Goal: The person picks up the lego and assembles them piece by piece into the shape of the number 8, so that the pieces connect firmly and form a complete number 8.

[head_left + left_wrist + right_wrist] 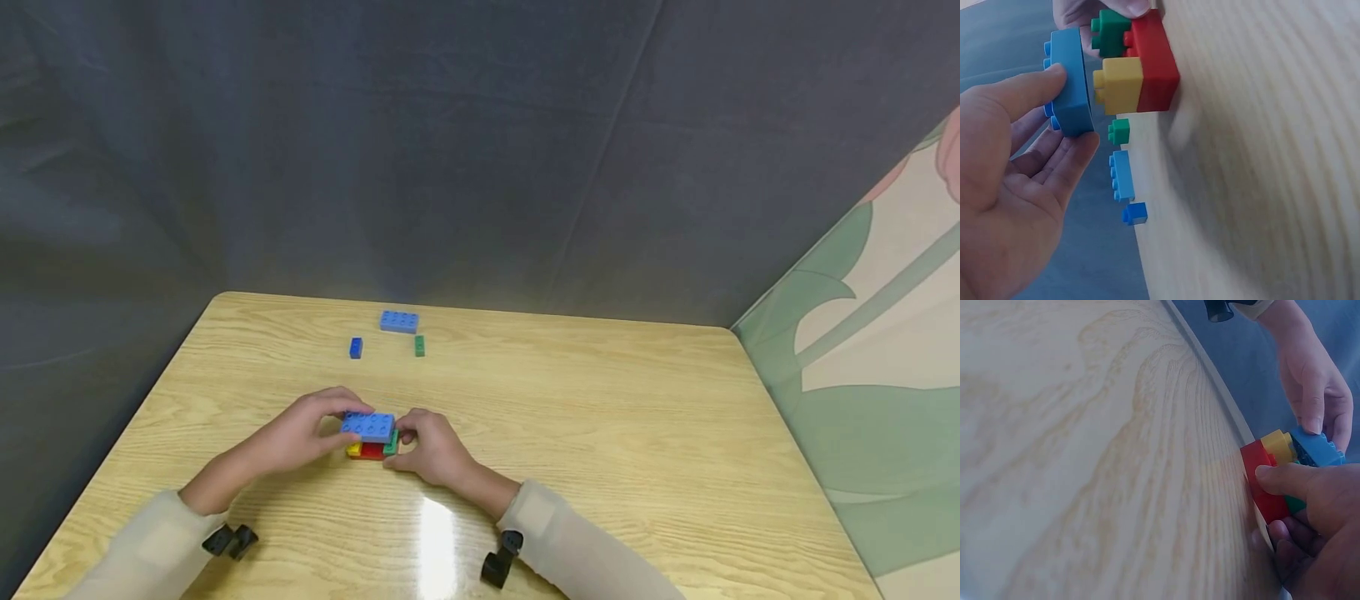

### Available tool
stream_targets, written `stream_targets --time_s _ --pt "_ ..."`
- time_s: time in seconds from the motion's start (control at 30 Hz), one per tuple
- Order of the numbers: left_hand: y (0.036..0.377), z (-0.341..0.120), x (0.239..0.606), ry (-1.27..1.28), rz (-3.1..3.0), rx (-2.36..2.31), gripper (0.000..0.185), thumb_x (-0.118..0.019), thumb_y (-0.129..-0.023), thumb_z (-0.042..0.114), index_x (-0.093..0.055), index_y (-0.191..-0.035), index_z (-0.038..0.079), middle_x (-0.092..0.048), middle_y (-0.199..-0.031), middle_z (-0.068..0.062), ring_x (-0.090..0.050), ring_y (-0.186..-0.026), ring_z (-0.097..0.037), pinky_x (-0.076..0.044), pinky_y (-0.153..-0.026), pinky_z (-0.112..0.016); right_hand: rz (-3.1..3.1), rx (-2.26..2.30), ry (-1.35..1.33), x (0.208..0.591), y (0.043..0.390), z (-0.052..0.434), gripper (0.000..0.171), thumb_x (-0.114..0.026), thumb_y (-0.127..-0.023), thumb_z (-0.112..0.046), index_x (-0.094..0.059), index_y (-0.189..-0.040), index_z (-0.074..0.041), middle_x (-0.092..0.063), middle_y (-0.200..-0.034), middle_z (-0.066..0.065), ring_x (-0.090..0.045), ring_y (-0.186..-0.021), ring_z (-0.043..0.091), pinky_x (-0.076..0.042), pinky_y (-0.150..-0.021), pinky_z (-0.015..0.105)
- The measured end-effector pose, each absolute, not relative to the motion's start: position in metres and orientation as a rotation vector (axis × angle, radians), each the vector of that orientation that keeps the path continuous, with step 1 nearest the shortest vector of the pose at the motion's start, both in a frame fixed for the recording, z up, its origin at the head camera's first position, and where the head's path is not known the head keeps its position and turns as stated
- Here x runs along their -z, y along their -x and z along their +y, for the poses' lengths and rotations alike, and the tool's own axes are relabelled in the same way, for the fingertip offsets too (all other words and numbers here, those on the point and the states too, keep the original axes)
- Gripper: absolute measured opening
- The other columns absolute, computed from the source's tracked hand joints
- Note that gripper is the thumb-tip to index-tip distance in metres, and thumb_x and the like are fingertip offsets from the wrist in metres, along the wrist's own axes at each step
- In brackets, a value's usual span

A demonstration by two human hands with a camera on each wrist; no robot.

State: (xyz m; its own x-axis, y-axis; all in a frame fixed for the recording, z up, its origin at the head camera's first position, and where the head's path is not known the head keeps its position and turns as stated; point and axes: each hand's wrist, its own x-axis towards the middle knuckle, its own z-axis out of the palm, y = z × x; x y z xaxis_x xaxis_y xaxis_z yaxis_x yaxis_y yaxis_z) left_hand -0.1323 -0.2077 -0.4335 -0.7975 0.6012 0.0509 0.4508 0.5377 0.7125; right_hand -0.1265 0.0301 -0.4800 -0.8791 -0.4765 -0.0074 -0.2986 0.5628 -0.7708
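Left hand (300,433) holds blue plate (368,427) over red brick (371,451).

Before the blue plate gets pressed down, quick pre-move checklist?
1. Left hand grips blue plate: ok.
2. Right hand steadies red brick on the table: ok.
3. Plate apart from the yellow brick and green brick, not yet seated: ok.
4. Studs lined up with plate underside: cannot tell.
5. Spare bricks lie far from the hands: ok.
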Motion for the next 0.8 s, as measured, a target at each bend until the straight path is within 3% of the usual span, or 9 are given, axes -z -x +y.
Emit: stream_targets --time_s 0.5,0.8 --pt "0.125 -0.2066 0.4385 -0.926 2.539 -1.148 0.035 -0.077 -0.092 0.011 -0.071 -0.126 0.016 -0.066 -0.119 0.004 -0.062 -0.108 -0.016 -0.057 -0.089 -0.041 2.599 1.212 0.654 0.4802 0.1259 0.0306 0.025 -0.092 -0.077 -0.017 -0.072 -0.09 -0.009 -0.055 -0.08 -0.006 -0.047 -0.072 0.004 -0.043 -0.064 0.018" --pt "0.1236 -0.2055 0.4385 -0.936 2.531 -1.147 0.033 -0.077 -0.092 0.009 -0.071 -0.124 0.015 -0.066 -0.119 0.004 -0.062 -0.109 -0.017 -0.056 -0.09 -0.041 2.602 1.202 0.656 0.4813 0.1255 0.0306 0.027 -0.092 -0.078 -0.018 -0.074 -0.095 -0.008 -0.057 -0.081 -0.006 -0.048 -0.073 0.004 -0.044 -0.064 0.017"
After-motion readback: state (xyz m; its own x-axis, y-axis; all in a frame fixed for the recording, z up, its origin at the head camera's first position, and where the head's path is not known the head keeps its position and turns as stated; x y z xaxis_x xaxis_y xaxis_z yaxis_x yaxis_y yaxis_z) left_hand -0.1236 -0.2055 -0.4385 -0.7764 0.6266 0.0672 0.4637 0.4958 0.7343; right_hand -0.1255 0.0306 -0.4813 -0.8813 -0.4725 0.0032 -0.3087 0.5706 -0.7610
